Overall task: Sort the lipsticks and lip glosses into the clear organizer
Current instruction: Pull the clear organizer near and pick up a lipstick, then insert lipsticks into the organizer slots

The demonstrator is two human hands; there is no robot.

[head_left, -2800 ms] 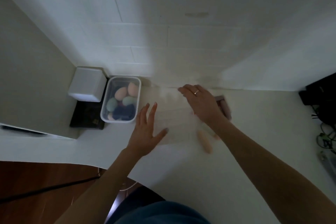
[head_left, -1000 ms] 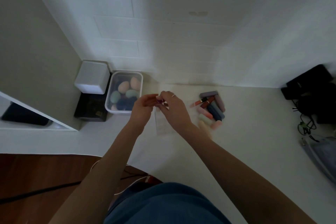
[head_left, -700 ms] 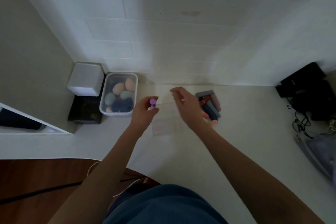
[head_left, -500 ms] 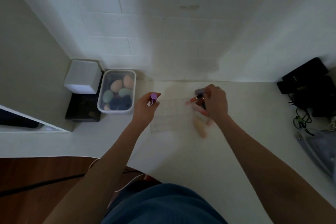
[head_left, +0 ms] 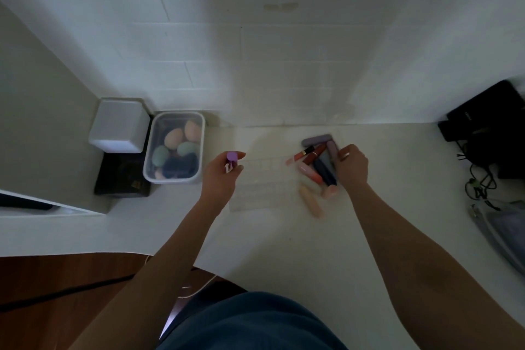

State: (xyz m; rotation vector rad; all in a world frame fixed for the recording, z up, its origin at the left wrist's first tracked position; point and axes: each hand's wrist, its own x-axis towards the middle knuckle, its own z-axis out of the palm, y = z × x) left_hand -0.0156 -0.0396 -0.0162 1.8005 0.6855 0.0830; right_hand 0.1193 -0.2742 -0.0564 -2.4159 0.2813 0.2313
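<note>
— What have you got in each hand?

— My left hand (head_left: 220, 176) is closed around a small tube with a purple cap (head_left: 232, 158), held upright, cap on top, just above the left edge of the clear organizer (head_left: 262, 183). My right hand (head_left: 350, 169) rests at the right side of the pile of lipsticks and lip glosses (head_left: 318, 163), fingers curled down against a mauve tube (head_left: 332, 149). Whether they have actually closed on it, I cannot tell.

— Where does the organizer sit?

— Flat on the pale tabletop (head_left: 284, 241), between my two hands. Its grid of little compartments shows faintly, and I cannot make out anything standing in them.

— And the pile?

— Just beside the organizer's right edge, lying down. There is a lilac tube (head_left: 316, 139) across the far end, a red gloss with a gold band (head_left: 305, 153) pointing at the organizer, a dark blue tube (head_left: 325, 172) and a pink one (head_left: 309, 173) side by side. A peach tube (head_left: 311, 202) lies a little apart, nearer me.

— Anything else around?

— To the left, a lidded clear box of makeup sponges (head_left: 174, 148), with a white cube (head_left: 120, 125) on a black box (head_left: 120, 179) beside it. At the far right are dark items and cables (head_left: 480, 179).
</note>
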